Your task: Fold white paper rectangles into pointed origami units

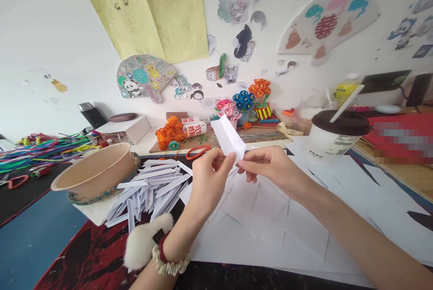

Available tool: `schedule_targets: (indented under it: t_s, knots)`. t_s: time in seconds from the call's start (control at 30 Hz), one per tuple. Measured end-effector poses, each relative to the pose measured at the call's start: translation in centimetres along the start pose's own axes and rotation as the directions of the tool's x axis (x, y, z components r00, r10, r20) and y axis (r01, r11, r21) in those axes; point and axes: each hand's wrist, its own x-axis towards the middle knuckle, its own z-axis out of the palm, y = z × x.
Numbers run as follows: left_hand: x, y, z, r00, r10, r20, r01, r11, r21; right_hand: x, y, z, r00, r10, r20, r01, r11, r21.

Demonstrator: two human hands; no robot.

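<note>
A folded strip of white paper [228, 136] stands up in the air above the table, tilted back to the left. My left hand [208, 181] pinches its lower end from the left. My right hand [270, 166] pinches the same end from the right, fingertips almost meeting those of the left. Below the hands lie flat white paper sheets [270, 222]. A pile of folded white paper strips [149, 191] lies left of my left hand.
A tan bowl [96, 170] sits at the left beside the strip pile. Red-handled scissors [198, 151] lie behind the hands. A lidded white cup with a straw [334, 139] stands at the right. Paper flowers [171, 132] and coloured pipe cleaners [40, 150] line the back.
</note>
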Motion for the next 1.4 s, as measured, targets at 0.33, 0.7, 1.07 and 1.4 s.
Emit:
schedule_targets:
  t_s: [0.33, 0.7, 1.07, 1.4]
  knots:
    - [0.13, 0.03, -0.15, 1.0, 0.013, 0.017, -0.014, 0.999, 0.052, -0.06, -0.54, -0.1, 0.995, -0.07, -0.076, 0.068, 0.997, -0.035]
    - [0.08, -0.01, 0.16, 0.999, -0.004, 0.044, 0.004, 1.0, -0.005, -0.04, -0.24, 0.26, 0.999, -0.032, 0.003, 0.031, 0.996, 0.078]
    - [-0.18, 0.31, 0.38, 0.999, 0.054, -0.008, -0.053, 0.998, 0.038, -0.18, -0.12, 0.59, 1.0, -0.01, 0.002, 0.01, 0.995, 0.103]
    - [-0.25, 0.31, 0.24, 0.994, 0.11, 0.02, -0.111, 0.991, 0.08, -0.03, -0.07, 0.42, 1.0, 0.003, -0.01, -0.002, 0.994, 0.109]
